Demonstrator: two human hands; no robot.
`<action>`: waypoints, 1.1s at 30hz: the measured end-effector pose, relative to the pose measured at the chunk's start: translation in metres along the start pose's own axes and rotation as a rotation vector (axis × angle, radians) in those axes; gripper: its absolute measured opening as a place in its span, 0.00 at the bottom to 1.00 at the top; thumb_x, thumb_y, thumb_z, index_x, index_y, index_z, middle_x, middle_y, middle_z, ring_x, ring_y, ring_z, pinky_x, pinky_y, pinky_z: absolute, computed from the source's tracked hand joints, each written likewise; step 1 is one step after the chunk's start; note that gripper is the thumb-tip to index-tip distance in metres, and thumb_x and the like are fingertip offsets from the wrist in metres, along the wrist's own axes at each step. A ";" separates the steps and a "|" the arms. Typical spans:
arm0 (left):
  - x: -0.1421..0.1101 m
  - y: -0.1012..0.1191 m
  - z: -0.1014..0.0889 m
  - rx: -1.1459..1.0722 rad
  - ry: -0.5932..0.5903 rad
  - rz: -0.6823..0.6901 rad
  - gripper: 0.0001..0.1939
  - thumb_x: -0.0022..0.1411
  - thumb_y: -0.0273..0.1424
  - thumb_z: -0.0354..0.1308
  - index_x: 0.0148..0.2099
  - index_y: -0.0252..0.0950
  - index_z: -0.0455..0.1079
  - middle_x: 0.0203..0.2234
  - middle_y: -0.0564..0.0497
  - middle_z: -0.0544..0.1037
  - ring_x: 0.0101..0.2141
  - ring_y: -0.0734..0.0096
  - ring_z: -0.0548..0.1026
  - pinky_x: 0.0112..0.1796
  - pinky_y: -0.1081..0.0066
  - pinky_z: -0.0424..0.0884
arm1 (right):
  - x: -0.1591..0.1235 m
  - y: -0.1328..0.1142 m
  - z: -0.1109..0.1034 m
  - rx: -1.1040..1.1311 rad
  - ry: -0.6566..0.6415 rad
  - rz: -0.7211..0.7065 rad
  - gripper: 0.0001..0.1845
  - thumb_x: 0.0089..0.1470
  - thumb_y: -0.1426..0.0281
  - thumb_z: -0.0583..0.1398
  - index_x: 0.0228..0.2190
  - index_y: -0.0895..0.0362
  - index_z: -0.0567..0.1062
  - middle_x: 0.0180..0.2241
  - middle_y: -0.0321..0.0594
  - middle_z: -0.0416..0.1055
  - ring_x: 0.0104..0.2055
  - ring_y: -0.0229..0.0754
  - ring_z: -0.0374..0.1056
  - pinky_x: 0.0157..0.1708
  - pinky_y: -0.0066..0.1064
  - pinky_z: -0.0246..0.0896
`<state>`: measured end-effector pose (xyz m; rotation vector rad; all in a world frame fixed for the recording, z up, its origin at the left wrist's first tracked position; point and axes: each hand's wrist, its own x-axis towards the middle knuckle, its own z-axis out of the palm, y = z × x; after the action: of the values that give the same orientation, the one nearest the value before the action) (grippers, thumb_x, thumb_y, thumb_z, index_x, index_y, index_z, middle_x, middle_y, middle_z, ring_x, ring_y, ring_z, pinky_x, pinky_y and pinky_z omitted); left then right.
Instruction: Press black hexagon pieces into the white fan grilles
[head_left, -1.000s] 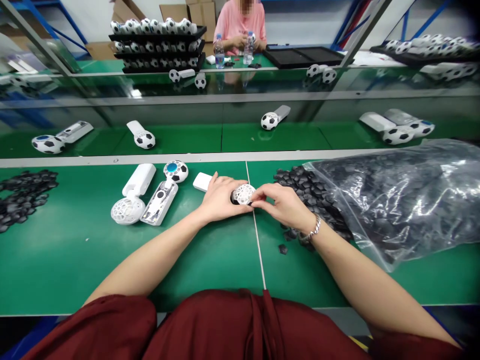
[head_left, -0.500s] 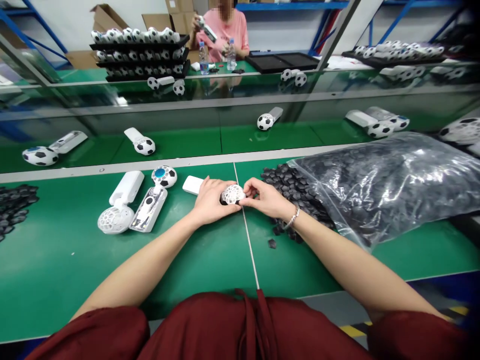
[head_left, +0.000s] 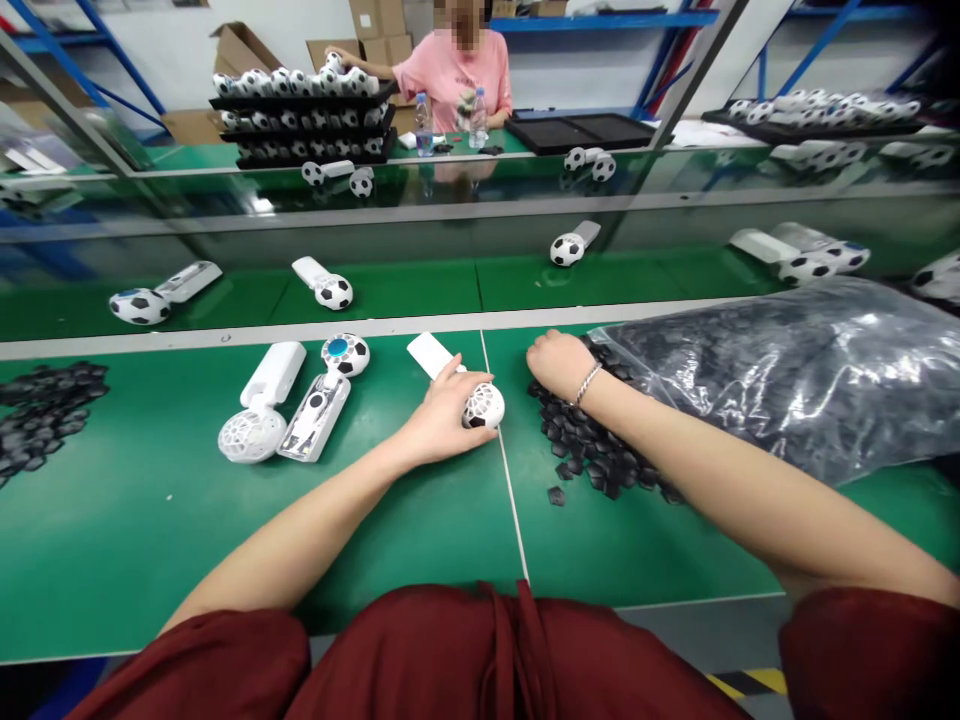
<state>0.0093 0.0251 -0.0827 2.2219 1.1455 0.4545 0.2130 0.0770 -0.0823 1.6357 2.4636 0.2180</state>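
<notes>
My left hand (head_left: 448, 410) is wrapped round the round head of a white football-patterned handheld fan (head_left: 484, 406). Its web-like grille faces up, some black patches show on the side, and the white handle (head_left: 429, 353) sticks out behind my fingers. My right hand (head_left: 559, 364) is at the back of a heap of small black pentagon pieces (head_left: 592, 455), its fingers curled down; the fingertips and anything between them are hidden. One loose black pentagon piece (head_left: 556, 496) lies in front of the heap.
A clear plastic bag of black pieces (head_left: 817, 370) lies right. Fans (head_left: 253, 435) and another black heap (head_left: 45, 410) are left. More fans (head_left: 333, 291) lie on the green strip behind. Across it, a co-worker (head_left: 457, 75) reaches to stacked trays (head_left: 304, 122).
My right hand has left the fan and moved right to the black pieces. The fan in my left hand has turned, its handle now pointing farther back. The co-worker's arm has moved to the stacked trays.
</notes>
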 end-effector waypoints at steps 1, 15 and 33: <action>0.001 -0.001 0.002 -0.021 0.015 0.012 0.32 0.47 0.34 0.61 0.55 0.33 0.58 0.54 0.42 0.64 0.61 0.49 0.39 0.57 0.49 0.46 | 0.002 -0.003 -0.001 -0.010 -0.011 -0.010 0.13 0.50 0.81 0.51 0.29 0.69 0.75 0.32 0.59 0.72 0.39 0.53 0.66 0.32 0.36 0.58; 0.003 -0.010 -0.003 -0.170 -0.104 0.149 0.34 0.45 0.25 0.56 0.56 0.32 0.56 0.58 0.44 0.57 0.62 0.54 0.39 0.59 0.56 0.45 | -0.059 -0.020 -0.012 1.038 0.282 -0.016 0.09 0.53 0.67 0.55 0.33 0.56 0.75 0.33 0.38 0.74 0.35 0.39 0.69 0.36 0.31 0.64; 0.001 -0.012 -0.003 -0.191 -0.082 0.166 0.32 0.45 0.24 0.56 0.55 0.35 0.57 0.57 0.45 0.59 0.62 0.55 0.40 0.59 0.55 0.45 | -0.063 -0.034 -0.004 1.142 0.340 -0.161 0.06 0.52 0.69 0.56 0.33 0.57 0.73 0.33 0.40 0.70 0.34 0.39 0.66 0.34 0.31 0.62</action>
<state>0.0010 0.0327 -0.0882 2.1552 0.8425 0.5138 0.2052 0.0058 -0.0814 1.7537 3.1986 -1.2473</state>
